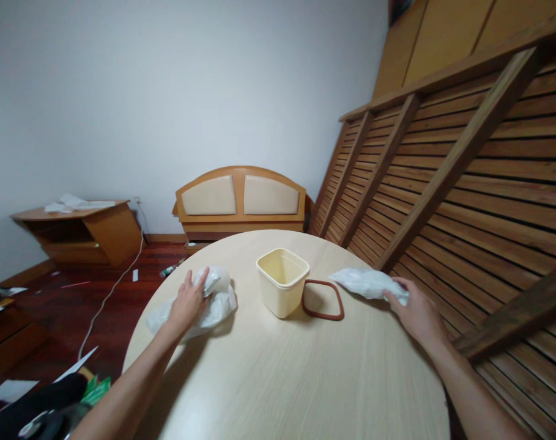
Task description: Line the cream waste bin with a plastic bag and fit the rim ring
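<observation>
My left hand (pixel 189 302) rests on a crumpled, clear plastic bag (pixel 220 305) at the left of the round table, its fingers spread over the top. At the right side, my right hand (pixel 418 311) pinches the near end of a long, bunched white plastic bag (pixel 364 282) between thumb and fingers; most of that bag lies on the tabletop. Between the hands stands a cream square bin (pixel 282 293), upright and without a lid. A brown square ring (pixel 341 305) lies flat just right of the bin.
The round, light wood table (pixel 305 379) fills the foreground. A slatted wooden frame (pixel 443 183) leans close along the right. Behind the table is a headboard (pixel 241 220). On the left are a low cabinet (pixel 117 235), a cable (pixel 115 287) and scattered papers on the floor.
</observation>
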The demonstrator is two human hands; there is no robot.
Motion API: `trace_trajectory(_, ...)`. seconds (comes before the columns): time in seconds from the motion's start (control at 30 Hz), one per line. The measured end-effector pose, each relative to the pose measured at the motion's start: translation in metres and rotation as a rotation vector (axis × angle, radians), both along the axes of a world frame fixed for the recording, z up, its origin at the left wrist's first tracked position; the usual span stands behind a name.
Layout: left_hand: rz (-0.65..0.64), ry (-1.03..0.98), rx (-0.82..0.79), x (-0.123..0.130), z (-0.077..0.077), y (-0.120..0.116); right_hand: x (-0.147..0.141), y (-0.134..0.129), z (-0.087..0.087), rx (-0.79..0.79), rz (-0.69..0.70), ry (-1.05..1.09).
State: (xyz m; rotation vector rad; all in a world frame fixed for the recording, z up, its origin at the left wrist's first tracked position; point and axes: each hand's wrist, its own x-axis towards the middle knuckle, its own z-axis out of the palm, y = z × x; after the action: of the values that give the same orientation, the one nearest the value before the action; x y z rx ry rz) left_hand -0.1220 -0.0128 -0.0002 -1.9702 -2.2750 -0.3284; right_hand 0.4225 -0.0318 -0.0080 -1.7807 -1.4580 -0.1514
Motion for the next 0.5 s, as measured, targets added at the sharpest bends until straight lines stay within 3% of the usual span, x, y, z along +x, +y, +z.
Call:
trace_trajectory(0.07,0.037,-0.01,0.032,0.003,0.012,0.007,-0.022,-0.008,0.032,0.106,-0.008,0.029)
trace_trajectory(0.13,-0.002,-0.078,0.163,0.016,0.029,0.006,-0.044,-0.018,0.063,0.176,0.007,0.093)
trace_trajectory(0.17,-0.068,-0.142,0.258,0.026,0.038,0.002,-0.055,-0.024,0.076,0.183,0.029,0.134)
trace_trajectory(0.27,-0.441,-0.403,0.449,0.067,0.069,-0.024,-0.085,-0.044,0.111,0.201,0.155,0.219)
trace_trajectory(0.37,-0.682,-0.631,0.352,0.111,0.096,-0.059,-0.114,-0.061,0.135,0.05,0.324,0.198)
trace_trajectory(0.5,-0.842,-0.833,0.213,0.155,0.122,-0.089,-0.152,-0.074,0.157,-0.178,0.672,0.217)
